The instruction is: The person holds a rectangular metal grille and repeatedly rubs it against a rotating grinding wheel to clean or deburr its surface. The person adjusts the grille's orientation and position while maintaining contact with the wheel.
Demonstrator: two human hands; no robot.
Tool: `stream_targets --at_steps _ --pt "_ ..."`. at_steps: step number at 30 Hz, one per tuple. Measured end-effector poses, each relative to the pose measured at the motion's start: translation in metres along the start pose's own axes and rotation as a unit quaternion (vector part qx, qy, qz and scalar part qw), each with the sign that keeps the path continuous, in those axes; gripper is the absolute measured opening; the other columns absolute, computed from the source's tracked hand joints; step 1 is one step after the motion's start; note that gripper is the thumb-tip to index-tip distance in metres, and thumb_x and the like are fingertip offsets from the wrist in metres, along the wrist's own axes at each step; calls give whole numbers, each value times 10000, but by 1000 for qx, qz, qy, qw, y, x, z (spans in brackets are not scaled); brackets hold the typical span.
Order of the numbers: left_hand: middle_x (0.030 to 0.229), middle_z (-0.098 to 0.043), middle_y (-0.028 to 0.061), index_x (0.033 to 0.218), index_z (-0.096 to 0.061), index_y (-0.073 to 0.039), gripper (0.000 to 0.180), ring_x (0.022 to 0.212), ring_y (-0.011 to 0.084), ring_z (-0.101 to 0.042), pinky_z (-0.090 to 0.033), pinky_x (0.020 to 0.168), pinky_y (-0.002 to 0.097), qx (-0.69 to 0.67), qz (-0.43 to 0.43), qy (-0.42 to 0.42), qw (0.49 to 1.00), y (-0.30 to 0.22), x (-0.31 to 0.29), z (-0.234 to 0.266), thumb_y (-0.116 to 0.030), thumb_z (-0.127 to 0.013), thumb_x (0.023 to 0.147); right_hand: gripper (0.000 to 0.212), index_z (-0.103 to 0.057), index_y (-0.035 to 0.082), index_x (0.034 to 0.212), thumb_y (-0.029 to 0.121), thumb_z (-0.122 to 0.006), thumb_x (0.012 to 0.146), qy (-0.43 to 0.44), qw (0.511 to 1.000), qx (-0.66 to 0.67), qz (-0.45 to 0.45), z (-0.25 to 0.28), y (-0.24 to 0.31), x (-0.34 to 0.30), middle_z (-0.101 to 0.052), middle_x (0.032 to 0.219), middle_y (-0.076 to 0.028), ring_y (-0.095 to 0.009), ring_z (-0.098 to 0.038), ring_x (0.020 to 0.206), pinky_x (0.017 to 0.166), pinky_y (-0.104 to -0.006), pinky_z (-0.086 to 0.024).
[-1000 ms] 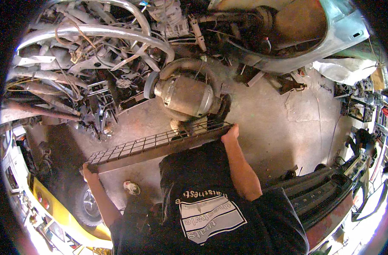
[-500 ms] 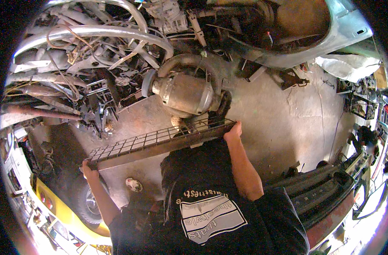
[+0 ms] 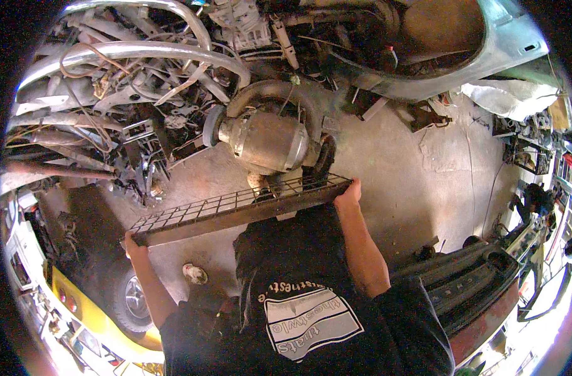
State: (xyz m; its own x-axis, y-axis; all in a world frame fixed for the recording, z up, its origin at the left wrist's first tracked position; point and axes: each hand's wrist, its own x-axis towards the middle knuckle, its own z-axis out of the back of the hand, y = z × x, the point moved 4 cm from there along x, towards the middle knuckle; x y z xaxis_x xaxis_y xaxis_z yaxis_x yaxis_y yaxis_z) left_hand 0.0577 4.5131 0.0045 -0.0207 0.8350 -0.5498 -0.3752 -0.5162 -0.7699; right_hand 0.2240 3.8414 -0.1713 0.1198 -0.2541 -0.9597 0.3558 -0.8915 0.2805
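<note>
A long, narrow metal grille point(image 3: 236, 217), with a dark solid edge and a wire grid along its far side, spans the space before my torso. It is tilted, its right end farther from me than its left. My left hand point(image 3: 135, 245) is closed around the left end. The right end is gripped by my right hand point(image 3: 348, 193), thumb near the corner. Several fingers of both hands are hidden behind the frame. Just beyond the grille, a rounded metal tank-like part point(image 3: 270, 141) sits with a thick dark ring curved around its far side.
Tangled metal tubes and bars point(image 3: 135, 56) fill the far left. A pale blue car body panel point(image 3: 505, 37) stands at the far right. A black bumper-like piece point(image 3: 468, 276) lies at right. To my left are a wheel point(image 3: 134, 297) and a yellow body panel point(image 3: 98, 316).
The grille has shifted slightly to the right and its left end has risen a little, with both hands still on it. The view has turned slightly.
</note>
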Motion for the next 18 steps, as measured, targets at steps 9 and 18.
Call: stream_targets --at_steps 9,18 --pt "672 -548 41 766 -512 -54 182 586 200 -554 -451 467 338 -38 -44 55 997 4 -19 -27 -161 -611 657 296 -481 58 906 302 -417 753 -33 999 -31 26 3 15 -10 -514 975 -92 -276 -501 862 793 -477 -374" --pt "704 -515 71 803 -473 -71 198 618 263 -522 -462 578 442 -38 44 87 995 34 1 -45 -182 -581 680 314 -476 55 946 303 -402 769 3 1000 -20 23 -4 37 -36 -494 1031 -99 -282 -483 922 809 -498 -357"
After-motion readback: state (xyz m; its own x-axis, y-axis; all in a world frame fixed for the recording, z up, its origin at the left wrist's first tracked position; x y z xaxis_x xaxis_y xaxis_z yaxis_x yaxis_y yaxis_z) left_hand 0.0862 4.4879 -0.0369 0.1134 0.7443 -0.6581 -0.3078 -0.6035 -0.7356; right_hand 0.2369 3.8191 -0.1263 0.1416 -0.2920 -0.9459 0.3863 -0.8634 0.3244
